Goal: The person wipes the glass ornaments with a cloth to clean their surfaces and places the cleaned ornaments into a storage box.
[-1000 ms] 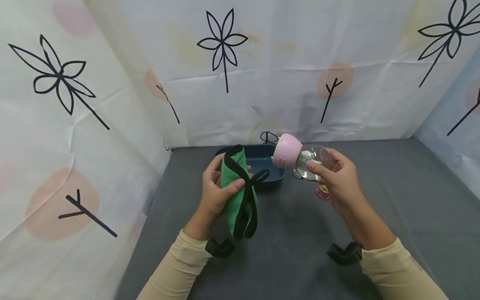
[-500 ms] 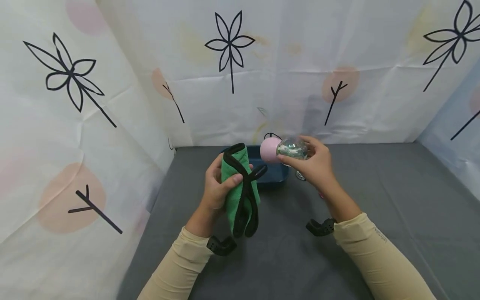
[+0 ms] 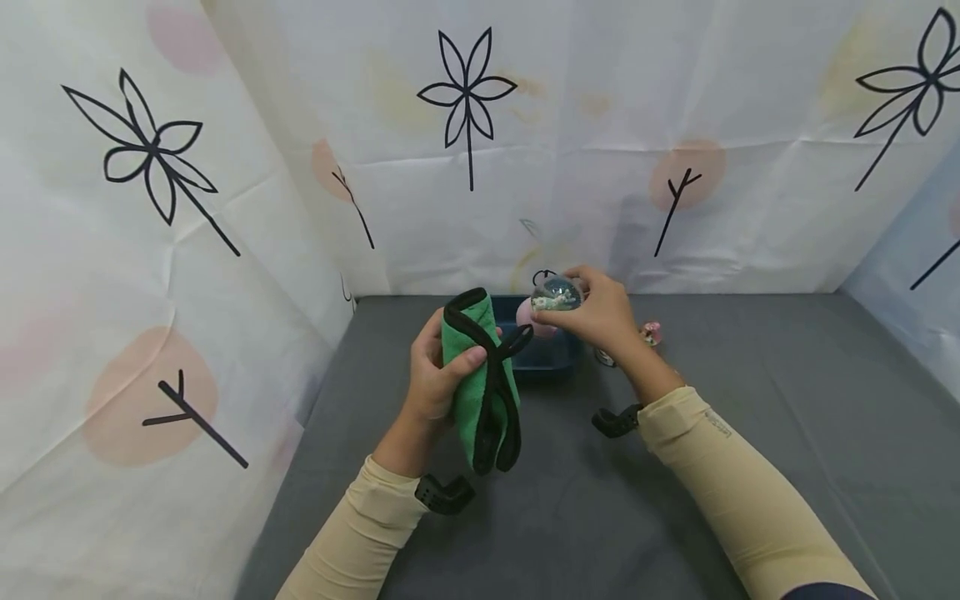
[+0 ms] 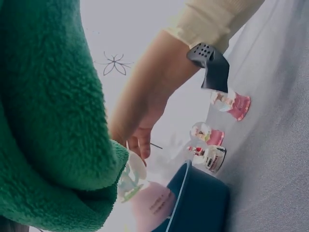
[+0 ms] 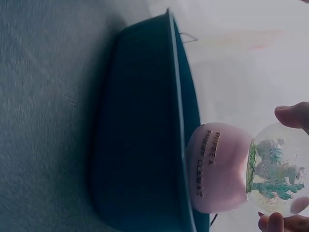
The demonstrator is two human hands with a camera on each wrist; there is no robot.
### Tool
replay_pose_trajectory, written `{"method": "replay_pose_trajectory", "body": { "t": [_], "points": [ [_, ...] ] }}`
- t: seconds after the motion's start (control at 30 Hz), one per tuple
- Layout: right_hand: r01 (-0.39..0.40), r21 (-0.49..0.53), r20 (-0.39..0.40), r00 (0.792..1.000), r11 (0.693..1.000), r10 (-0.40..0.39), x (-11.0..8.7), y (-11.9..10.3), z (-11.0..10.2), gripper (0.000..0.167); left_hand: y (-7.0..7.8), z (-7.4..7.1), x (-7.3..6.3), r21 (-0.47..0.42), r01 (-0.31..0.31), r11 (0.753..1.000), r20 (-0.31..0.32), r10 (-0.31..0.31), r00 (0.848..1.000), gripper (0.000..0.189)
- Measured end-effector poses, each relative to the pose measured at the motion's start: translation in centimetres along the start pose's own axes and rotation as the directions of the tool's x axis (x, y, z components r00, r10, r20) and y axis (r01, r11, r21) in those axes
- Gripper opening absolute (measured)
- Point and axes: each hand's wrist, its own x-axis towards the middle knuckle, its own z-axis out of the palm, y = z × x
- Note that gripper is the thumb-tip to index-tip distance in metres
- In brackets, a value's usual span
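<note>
My right hand [image 3: 606,315] grips a snow globe by its clear glass ball [image 3: 558,293], with the pink base [image 5: 219,166] pointing down. The right wrist view shows raised lettering on that base and a small figure with green plants inside the glass. The base is at the rim of a dark blue plastic bin [image 5: 140,130], its lower end partly hidden behind the bin wall. My left hand [image 3: 437,375] holds a folded green cloth [image 3: 472,408] with black edging and a loop, in front of the bin's left part. In the left wrist view the cloth [image 4: 48,101] fills the left side.
Several smaller snow globes stand on the grey table right of the bin: one with a pink base [image 4: 240,105], another pink one [image 4: 215,137], and one with a white base [image 4: 215,158]. A white patterned cloth backdrop [image 3: 420,217] rises behind the table.
My right hand has carried the snow globe left and over the bin, turning its base from pointing left to pointing down. The left hand with the green cloth has stayed nearly still.
</note>
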Motion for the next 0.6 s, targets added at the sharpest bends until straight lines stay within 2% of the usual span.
{"method": "replay_pose_trajectory", "body": {
  "t": [0.23, 0.43, 0.6],
  "points": [
    [0.013, -0.073, 0.059, 0.998, 0.997, -0.008, 1.1, 0.8, 1.2, 0.083, -0.4, -0.1, 0.0, 0.007, 0.007, 1.0, -0.02, -0.007, 1.0, 0.053],
    [-0.006, -0.144, 0.144, 0.989, 0.99, 0.027, 1.9, 1.7, 2.9, 0.092, -0.6, -0.2, -0.2, 0.002, 0.021, 1.0, -0.006, -0.021, 1.0, 0.053],
    [0.006, -0.182, 0.175, 0.984, 0.983, 0.026, 2.4, 1.4, 3.6, 0.095, -0.8, -0.2, 0.0, 0.017, 0.015, 1.0, -0.007, -0.015, 1.0, 0.054]
  ]
}}
